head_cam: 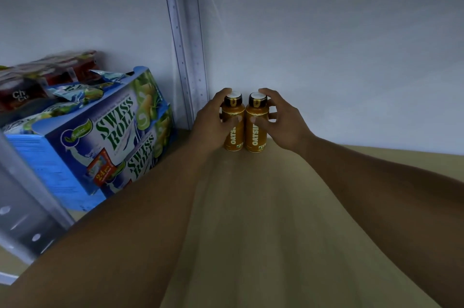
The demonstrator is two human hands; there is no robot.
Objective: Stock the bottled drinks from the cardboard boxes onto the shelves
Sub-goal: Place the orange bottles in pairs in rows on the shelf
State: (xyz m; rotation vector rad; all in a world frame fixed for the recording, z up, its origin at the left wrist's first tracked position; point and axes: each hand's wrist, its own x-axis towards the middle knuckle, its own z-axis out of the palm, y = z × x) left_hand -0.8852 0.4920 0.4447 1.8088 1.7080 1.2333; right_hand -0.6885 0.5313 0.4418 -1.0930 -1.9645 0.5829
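Two small orange bottles with dark caps stand upright side by side at the back of the tan shelf board (251, 207), against the white wall. My left hand (213, 122) grips the left bottle (234, 132), fingers curled over its cap and thumb on its front. My right hand (278, 119) grips the right bottle (256, 133) the same way. Both arms reach far forward over the shelf. The bottles touch each other. No cardboard box of drinks is in view.
Blue Swiss Roll cartons (100, 142) are stacked on the left bay, with red snack packs (37, 81) behind them. A grey metal upright (185, 56) separates that bay from this shelf. Another metal post (22, 212) stands at the near left.
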